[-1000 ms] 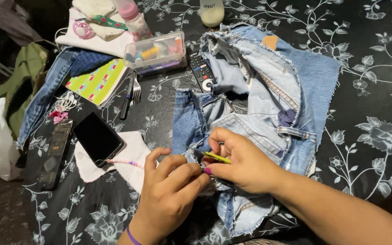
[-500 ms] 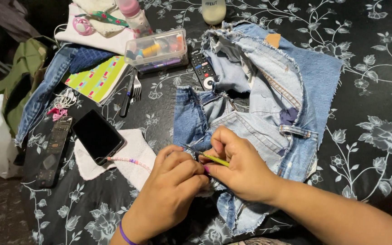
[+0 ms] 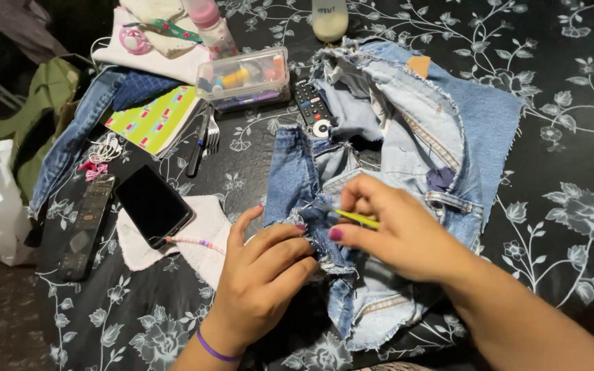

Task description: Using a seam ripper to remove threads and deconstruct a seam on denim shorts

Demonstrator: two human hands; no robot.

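We pinch a slim yellow tool (image 3: 357, 218) in our right hand (image 3: 399, 233), fingers closed tight around it, its tip at the frayed denim piece (image 3: 407, 137). Our left hand (image 3: 262, 282) grips the denim's edge, fingers curled shut. A black phone (image 3: 152, 204) lies left of the denim on the bench (image 3: 565, 82).

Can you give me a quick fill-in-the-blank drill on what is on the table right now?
1. The right hand pinches a thin ____ tool.
2. The left hand presses on the ____ fabric.
3. The black phone lies beside a ____ control.
4. The fork lies next to the clear plastic ____.

Missing words: yellow; denim; remote; box
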